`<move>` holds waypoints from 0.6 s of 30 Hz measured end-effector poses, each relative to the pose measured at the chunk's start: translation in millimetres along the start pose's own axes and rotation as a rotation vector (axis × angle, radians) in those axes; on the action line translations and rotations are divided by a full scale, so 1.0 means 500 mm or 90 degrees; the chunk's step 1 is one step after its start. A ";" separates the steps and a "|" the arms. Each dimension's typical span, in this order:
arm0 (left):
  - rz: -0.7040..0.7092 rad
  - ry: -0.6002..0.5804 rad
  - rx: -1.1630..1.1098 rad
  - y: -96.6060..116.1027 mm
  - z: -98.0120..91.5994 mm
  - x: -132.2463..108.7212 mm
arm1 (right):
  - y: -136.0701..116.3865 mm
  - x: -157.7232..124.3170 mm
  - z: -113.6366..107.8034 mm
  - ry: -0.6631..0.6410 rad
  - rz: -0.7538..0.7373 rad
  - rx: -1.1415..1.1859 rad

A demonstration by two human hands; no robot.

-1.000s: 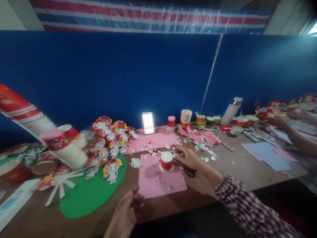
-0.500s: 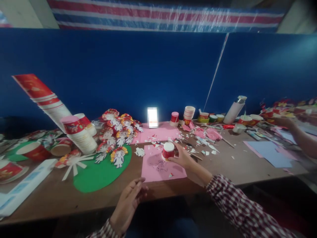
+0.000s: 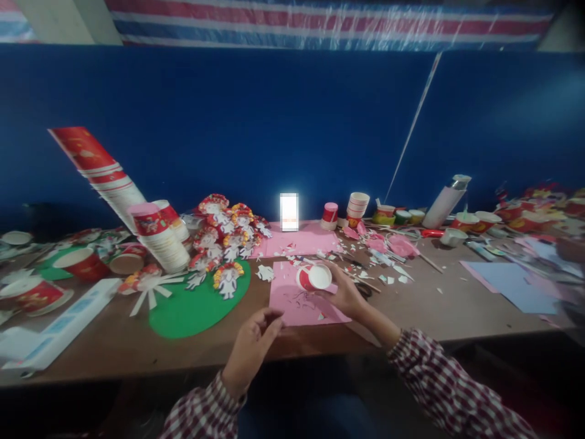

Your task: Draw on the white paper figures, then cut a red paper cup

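My right hand [image 3: 343, 294] grips a small red and white paper cup [image 3: 313, 277], tilted so its white bottom faces me, just above a pink paper sheet [image 3: 297, 300] with dark scribbles on it. My left hand [image 3: 253, 345] hovers at the table's near edge, below the pink sheet, fingers loosely curled with nothing visible in them. Black scissors [image 3: 364, 291] lie on the table just behind my right hand.
A green paper disc [image 3: 192, 308] carries cut paper-cup figures [image 3: 227, 241]. Stacked red cups [image 3: 137, 210] lean at left. Pink scraps, cups and a white bottle [image 3: 445, 201] crowd the back. Blue paper [image 3: 514, 281] lies right, near another person's blurred hand [image 3: 569, 249].
My right hand left the scissors on the table, took hold of the cup and lifted and tilted it. My left hand rose slightly toward the pink sheet. The camera view drew back.
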State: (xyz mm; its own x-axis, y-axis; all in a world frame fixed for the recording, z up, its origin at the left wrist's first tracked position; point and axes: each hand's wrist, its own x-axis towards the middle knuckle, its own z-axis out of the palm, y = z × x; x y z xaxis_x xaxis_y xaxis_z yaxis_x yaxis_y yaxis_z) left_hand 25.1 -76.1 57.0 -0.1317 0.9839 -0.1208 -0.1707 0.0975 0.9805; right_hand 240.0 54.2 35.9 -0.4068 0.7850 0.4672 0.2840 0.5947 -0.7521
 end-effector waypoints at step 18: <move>0.018 0.024 -0.123 -0.021 0.031 0.066 | -0.057 -0.046 0.030 -0.105 -0.009 0.064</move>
State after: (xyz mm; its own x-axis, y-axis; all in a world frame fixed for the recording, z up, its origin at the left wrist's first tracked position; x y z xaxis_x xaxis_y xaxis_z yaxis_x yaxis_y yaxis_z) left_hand 37.7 -42.5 45.1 -0.1749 0.9793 -0.1021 -0.3499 0.0351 0.9361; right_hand 228.2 16.6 39.6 -0.5492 0.7326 0.4020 0.1919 0.5787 -0.7926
